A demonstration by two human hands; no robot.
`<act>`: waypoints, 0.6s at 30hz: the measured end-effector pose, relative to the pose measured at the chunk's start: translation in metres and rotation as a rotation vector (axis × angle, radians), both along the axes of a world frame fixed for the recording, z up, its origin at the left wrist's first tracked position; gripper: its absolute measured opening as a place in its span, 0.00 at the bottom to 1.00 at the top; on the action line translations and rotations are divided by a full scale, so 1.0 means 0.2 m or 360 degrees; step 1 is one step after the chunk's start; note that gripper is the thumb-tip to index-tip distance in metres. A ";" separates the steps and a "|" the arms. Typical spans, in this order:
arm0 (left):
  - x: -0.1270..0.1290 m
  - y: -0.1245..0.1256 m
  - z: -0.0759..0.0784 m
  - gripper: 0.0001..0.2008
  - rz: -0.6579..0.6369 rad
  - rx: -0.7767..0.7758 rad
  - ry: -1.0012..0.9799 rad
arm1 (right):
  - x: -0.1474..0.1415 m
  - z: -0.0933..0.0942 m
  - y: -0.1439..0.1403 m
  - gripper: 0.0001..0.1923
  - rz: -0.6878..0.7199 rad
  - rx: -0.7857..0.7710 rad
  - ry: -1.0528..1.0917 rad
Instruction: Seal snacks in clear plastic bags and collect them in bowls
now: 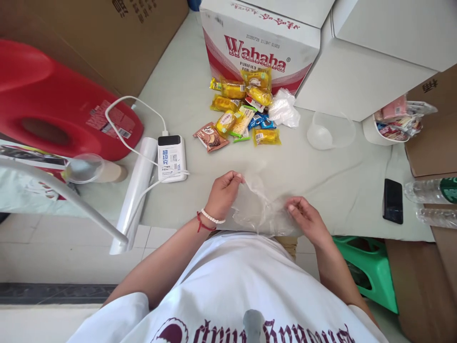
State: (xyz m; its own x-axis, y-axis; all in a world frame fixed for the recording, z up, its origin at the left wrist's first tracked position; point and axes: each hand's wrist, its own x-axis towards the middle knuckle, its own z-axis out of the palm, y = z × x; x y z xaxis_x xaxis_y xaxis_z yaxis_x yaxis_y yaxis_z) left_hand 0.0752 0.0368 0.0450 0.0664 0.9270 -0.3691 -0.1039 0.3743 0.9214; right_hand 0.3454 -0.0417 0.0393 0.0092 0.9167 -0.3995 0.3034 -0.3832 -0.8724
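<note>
A clear plastic bag [259, 207] lies crumpled at the near edge of the white table [350, 186]. My left hand [224, 193] pinches its upper left edge, and my right hand [307, 216] pinches its right edge. Both hands hold the bag between them, just above the table. Beyond the bag sits a pile of wrapped snacks [243, 112], mostly yellow packets, with a brown one at the left.
A Wahaha carton [257, 43] stands behind the snacks. A power bank [172, 157] with a white cable and a roll of bags [137, 186] lie left. A clear tub [330, 131], a snack-filled bowl [394, 121], a black phone [392, 200] and water bottles [430, 190] sit right.
</note>
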 end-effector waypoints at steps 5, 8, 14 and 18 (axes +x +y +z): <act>0.01 -0.04 0.05 0.26 -0.0160 -0.0054 -0.0181 | -0.13 0.00 0.18 0.27 -0.0019 0.0063 0.0105; 0.00 -0.06 0.05 0.28 -0.0218 -0.0051 -0.0277 | -0.28 -0.03 0.26 0.26 0.0031 -0.0068 0.0329; -0.11 -0.06 0.03 0.27 0.0009 -0.0137 -0.0247 | -0.34 -0.04 0.30 0.24 -0.0228 -0.0128 0.0540; -0.18 -0.03 -0.04 0.25 0.0208 -0.0125 -0.0110 | -0.24 -0.05 0.32 0.23 -0.0454 -0.0002 0.0493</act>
State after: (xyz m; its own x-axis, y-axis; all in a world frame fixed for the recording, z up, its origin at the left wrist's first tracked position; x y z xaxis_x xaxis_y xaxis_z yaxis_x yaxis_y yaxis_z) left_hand 0.0383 0.0303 0.0367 -0.0249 0.8978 -0.4396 -0.2185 0.4242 0.8788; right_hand 0.2966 0.0220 0.0293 0.1417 0.8943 -0.4245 -0.0919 -0.4151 -0.9051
